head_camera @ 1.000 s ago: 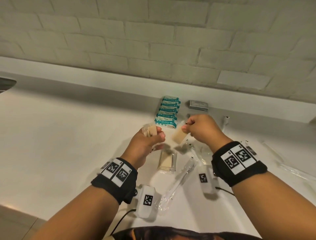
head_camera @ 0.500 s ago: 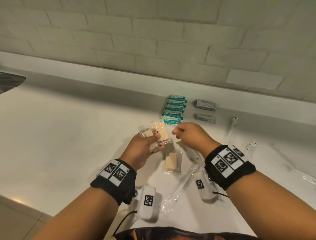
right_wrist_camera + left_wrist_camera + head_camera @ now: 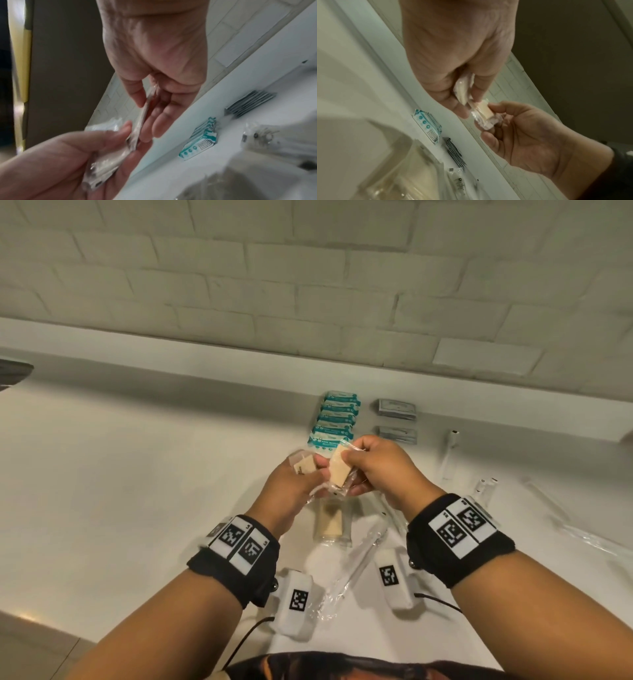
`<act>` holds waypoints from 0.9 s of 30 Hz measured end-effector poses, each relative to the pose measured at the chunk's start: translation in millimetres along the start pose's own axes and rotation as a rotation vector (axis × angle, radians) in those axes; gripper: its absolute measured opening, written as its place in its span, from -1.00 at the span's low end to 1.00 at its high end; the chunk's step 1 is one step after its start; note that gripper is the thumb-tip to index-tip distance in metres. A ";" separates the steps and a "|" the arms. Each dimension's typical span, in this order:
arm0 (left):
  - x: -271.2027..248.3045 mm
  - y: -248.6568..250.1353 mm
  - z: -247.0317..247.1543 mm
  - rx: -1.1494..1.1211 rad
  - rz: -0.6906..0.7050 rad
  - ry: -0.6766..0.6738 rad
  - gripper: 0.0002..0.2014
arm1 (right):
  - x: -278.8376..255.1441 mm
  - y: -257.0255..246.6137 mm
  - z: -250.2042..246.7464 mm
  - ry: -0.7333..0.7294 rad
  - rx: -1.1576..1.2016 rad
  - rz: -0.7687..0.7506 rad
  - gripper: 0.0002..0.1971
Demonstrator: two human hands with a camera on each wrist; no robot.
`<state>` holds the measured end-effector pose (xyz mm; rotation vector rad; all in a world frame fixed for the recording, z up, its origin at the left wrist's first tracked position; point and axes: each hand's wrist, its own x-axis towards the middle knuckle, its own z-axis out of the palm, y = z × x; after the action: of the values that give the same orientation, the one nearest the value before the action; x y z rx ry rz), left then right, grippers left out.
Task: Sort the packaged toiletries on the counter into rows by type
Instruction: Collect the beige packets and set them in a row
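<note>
Counter [image 3: 102, 491] white, brick wall [image 3: 308, 285] behind | hands: left [image 3: 291, 491], right [image 3: 383, 470] pinching soap packets [image 3: 337, 470]

We've got two clear-wrapped beige packets [image 3: 337, 472] up off the counter [image 3: 137, 491], pinched together between both hands, and a third beige one [image 3: 330, 523] lying flat right under them. Behind sit the teal-and-white packets [image 3: 337, 422] in a neat overlapping row, gray sachets [image 3: 397, 419] in two spots just beside.
</note>
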<state>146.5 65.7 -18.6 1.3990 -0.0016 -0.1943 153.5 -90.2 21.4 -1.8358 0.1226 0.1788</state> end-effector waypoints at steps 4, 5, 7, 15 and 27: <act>-1.2 -1.7 -3.9 -0.012 0.011 0.065 -0.79 | -1.8 -3.0 -8.2 -0.072 0.079 0.011 -0.84; -1.6 -1.9 -3.7 -0.021 0.023 0.088 -0.79 | -1.8 -3.8 -9.8 -0.092 0.094 0.024 -0.85; -2.2 -2.7 -3.3 -0.061 0.041 0.123 -0.79 | -1.6 -3.6 -12.4 -0.142 0.090 0.059 -0.90; -5.3 -0.2 -0.7 -0.056 0.040 0.093 -0.77 | 1.4 -4.3 -11.1 -0.124 -0.169 -0.027 -0.88; -3.5 -1.6 -13.4 -0.073 -0.068 0.054 -0.82 | 15.4 -12.6 -31.9 0.010 -0.488 -0.112 -0.88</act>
<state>144.3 79.0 -22.1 1.3323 0.0970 -0.2113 172.7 -117.3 38.8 -2.3236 -0.0205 0.1276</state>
